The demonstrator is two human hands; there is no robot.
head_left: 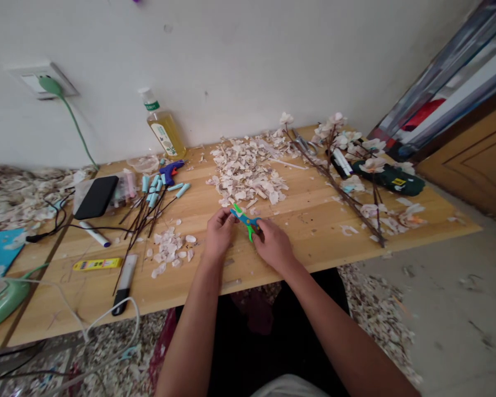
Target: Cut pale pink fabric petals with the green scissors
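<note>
My right hand [275,246] is closed around the handles of small blue and green scissors [246,219]. Their blades point up and left, towards my left hand. The fingers of my left hand [219,232] are pinched together beside the blade tips; what they grip is too small to make out. Just beyond the scissors spreads a big heap of pale, shell-like flakes [248,171]. A smaller pile of pale, petal-like pieces [168,249] lies to the left of my left hand.
At the left are dark sticks with light-blue foam ends [152,193], a blue glue gun [171,172], a black phone [97,197] and a utility knife [126,284]. An oil bottle [165,129] stands by the wall. Flowered branches [334,179] and a dark green tool [392,179] lie right.
</note>
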